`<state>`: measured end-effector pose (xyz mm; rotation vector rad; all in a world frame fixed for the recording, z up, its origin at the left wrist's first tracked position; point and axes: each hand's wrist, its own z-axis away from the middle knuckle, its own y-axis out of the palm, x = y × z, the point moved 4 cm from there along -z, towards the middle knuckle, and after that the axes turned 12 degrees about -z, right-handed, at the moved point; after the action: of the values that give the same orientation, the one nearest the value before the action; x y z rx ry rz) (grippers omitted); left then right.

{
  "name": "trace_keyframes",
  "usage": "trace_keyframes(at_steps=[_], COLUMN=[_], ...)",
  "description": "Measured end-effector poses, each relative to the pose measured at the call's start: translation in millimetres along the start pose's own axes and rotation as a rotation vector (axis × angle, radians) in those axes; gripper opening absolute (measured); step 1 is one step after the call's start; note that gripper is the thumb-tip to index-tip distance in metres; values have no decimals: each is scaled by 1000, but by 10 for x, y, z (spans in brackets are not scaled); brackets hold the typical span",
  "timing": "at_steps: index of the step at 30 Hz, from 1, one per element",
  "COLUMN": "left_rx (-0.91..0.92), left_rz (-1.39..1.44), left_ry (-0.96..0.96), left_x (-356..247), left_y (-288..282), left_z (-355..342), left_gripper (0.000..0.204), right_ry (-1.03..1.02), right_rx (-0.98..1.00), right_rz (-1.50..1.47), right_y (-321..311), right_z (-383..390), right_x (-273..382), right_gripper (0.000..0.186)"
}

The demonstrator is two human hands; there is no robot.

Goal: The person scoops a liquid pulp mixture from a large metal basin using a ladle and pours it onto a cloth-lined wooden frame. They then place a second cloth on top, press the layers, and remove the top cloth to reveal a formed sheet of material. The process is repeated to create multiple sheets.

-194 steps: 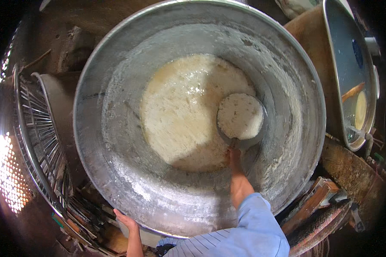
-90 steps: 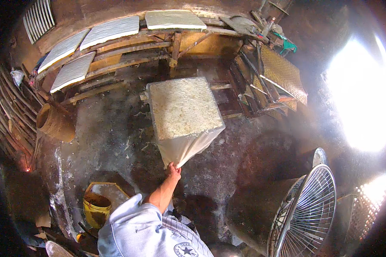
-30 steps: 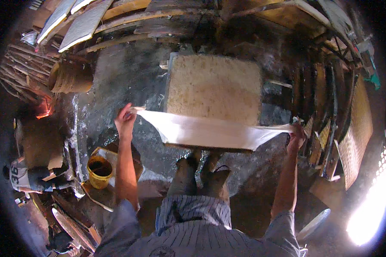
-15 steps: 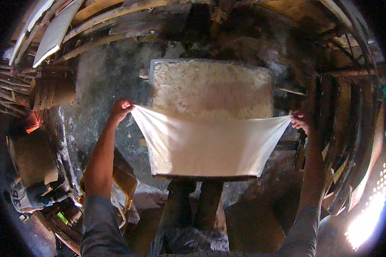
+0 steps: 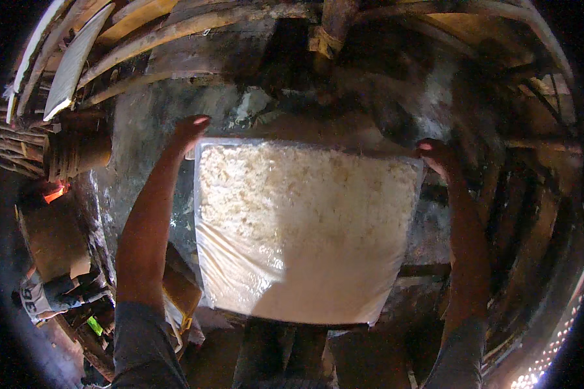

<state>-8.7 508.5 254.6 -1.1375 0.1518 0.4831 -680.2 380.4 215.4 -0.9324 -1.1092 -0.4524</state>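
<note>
A shallow rectangular tray (image 5: 196, 188) holds a pale, lumpy, wet mass (image 5: 240, 175). A thin white cloth (image 5: 318, 295) clings to the near part of it, wrinkled and shiny at the left. Over the far part the lumps show plainly; whether cloth lies on them too is hard to tell. At the far left corner is my left hand (image 5: 191, 131), thumb against bent fingers. My right hand (image 5: 436, 157) is closed at the far right corner. Both seem to pinch the cloth's corners, though the cloth at the fingers is barely visible.
Wooden poles and beams (image 5: 194, 39) run along the far side, with a pale board (image 5: 78, 61) at left. Stacked sticks (image 5: 16, 149) lie near a glowing orange fire (image 5: 56, 192). A person (image 5: 42, 298) is at lower left. A yellow-edged container (image 5: 182, 298) stands by my left arm.
Both hands have moved from beside the tray's middle to its far corners. The cloth, stretched up between them before, now lies down on the mass. The tray appears lower in view.
</note>
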Motion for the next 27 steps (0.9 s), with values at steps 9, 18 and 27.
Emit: trace_keyframes(at_steps=[9,18,27], left_rx=[657,173,706], left_rz=[-502,835,414], left_ry=[-42,148,-102], left_x=[-234,-1096,-1342], left_y=[1140,-643,317], left_z=[-714,-211,-626], left_gripper=[44,27,58], right_ry=[304,158,472], right_rx=[682,8,371], right_rz=[701,-612,374], right_y=[1375,185,513], right_z=[-1239,-772,-1215], right_x=[260,1677,1094], right_gripper=[34,42,54])
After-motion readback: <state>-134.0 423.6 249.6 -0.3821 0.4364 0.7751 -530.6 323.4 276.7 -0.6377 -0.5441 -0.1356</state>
